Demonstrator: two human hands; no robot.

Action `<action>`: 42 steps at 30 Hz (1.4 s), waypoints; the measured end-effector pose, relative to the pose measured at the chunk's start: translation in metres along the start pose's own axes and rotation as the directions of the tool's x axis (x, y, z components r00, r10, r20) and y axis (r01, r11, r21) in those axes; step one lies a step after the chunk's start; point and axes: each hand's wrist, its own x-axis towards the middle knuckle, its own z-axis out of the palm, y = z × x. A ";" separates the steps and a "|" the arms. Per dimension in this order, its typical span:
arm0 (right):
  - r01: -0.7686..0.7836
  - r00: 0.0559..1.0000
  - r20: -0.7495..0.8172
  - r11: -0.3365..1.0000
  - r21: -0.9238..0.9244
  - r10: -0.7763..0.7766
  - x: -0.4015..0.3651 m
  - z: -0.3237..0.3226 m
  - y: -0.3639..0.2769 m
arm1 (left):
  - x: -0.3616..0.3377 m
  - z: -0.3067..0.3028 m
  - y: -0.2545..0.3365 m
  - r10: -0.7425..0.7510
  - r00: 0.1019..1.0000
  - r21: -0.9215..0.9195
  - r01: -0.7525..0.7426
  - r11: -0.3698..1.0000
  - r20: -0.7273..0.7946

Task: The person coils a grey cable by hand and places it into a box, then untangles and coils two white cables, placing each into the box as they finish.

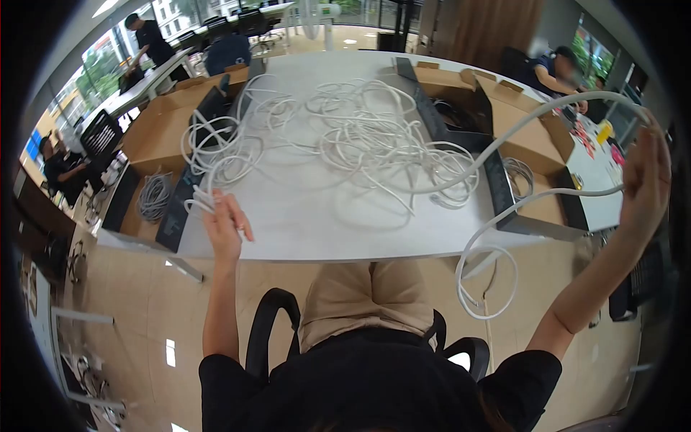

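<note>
A long white cable (374,144) lies in a loose tangle across the middle of the white table (309,230). My right hand (646,173) is raised high at the far right, its fingers closed around the cable; one stretch arches back to the tangle. Another stretch runs from that hand to a loop (515,277) hanging over the table's front edge. My left hand (227,219) is at the front left, fingers bent over several strands of white cable, thumb held apart. More coils (230,155) spread beyond this hand.
Open cardboard boxes stand on both sides; the left one (137,209) holds a grey cable coil (155,198), and the right one (536,209) another coil (518,176). A dark-cased box (453,115) stands behind. A person (554,72) sits at the far right; others are at the left.
</note>
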 end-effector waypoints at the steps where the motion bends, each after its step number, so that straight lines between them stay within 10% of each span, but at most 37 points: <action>1: 0.028 0.999 0.039 0.995 -0.097 -0.025 -0.008 0.012 -0.005 | 0.002 0.010 0.014 -0.036 0.999 -0.175 0.033 0.984 -0.015; 6: 0.318 0.948 0.108 0.864 -0.390 -0.300 -0.030 0.053 -0.012 | 0.008 0.044 0.049 -0.063 0.949 -0.885 0.310 0.346 0.308; 11: 0.285 0.941 0.018 0.760 -0.584 -0.339 -0.034 0.048 0.003 | 0.006 0.064 0.065 0.140 0.839 -0.808 0.544 -0.227 0.525; 17: 0.307 0.952 0.214 0.725 -0.616 -0.221 -0.046 0.038 0.025 | 0.002 0.069 0.075 0.286 0.851 -0.776 0.520 -0.357 0.440; 22: 0.310 0.851 0.523 0.848 -0.429 -0.047 -0.074 0.053 0.006 | 0.008 0.066 0.090 0.279 0.944 -0.947 0.238 -0.216 0.174; 24: 0.330 0.762 0.644 0.895 -0.301 -0.065 -0.083 0.059 -0.002 | 0.009 0.068 0.085 0.293 0.952 -0.963 -0.158 0.218 -0.090; 27: 0.272 0.627 0.770 0.959 -0.076 -0.117 -0.087 0.060 -0.014 | 0.015 0.073 0.052 0.565 0.784 -0.245 -0.618 0.747 -0.256; 30: 0.202 0.673 0.699 0.969 0.141 -0.242 -0.092 0.059 -0.021 | 0.026 0.077 0.014 0.701 0.706 0.334 -0.687 0.645 0.097; 33: 0.222 0.572 0.740 0.936 0.274 -0.353 -0.077 0.027 -0.010 | 0.021 0.063 -0.037 0.373 0.909 0.250 -0.410 0.877 0.185; 35: 0.380 0.775 0.536 0.924 0.028 -0.335 -0.085 0.018 -0.008 | 0.016 0.049 -0.051 0.020 0.973 0.188 -0.065 0.980 0.231; 39: 0.199 0.977 0.116 0.968 -0.156 -0.182 -0.097 -0.027 0.016 | 0.010 0.032 -0.058 -0.269 0.938 0.144 0.242 0.960 0.220; 42: 0.117 0.974 0.201 0.991 -0.064 -0.102 -0.088 -0.051 0.025 | 0.008 0.026 -0.054 -0.389 0.873 0.333 0.287 0.898 0.295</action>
